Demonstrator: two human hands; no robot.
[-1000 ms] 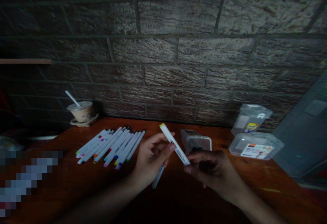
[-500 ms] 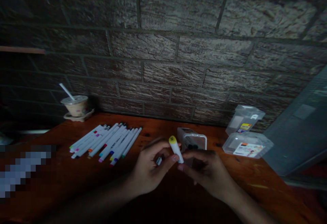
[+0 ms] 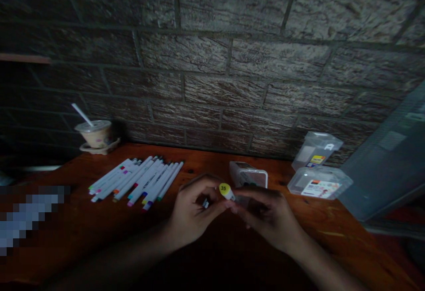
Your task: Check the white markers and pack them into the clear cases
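A white marker [image 3: 227,191] with a yellow end marked 35 is held up over the table, its numbered end facing me. My left hand [image 3: 195,209] is closed, pinching the marker between thumb and forefinger. A small pale piece of something shows inside its curled fingers; I cannot tell what it is. From the other side, the thumb and fingertips of my right hand [image 3: 265,216] grip the same marker. Just behind my right hand lies a clear plastic case [image 3: 247,174] with a white rim, with dark-ended markers inside. My fingers cover part of it.
On the wooden table [image 3: 195,167], several white markers [image 3: 139,182] with coloured ends lie in a loose pile to the left. A lidded drink cup [image 3: 96,134] with a straw stands behind them. Two clear plastic containers [image 3: 318,182] sit at right, before a brick wall [image 3: 212,87].
The marker has tipped so that its yellow numbered end now faces me and its barrel looks shorter. Both hands keep hold of it. The whole view has shifted slightly.
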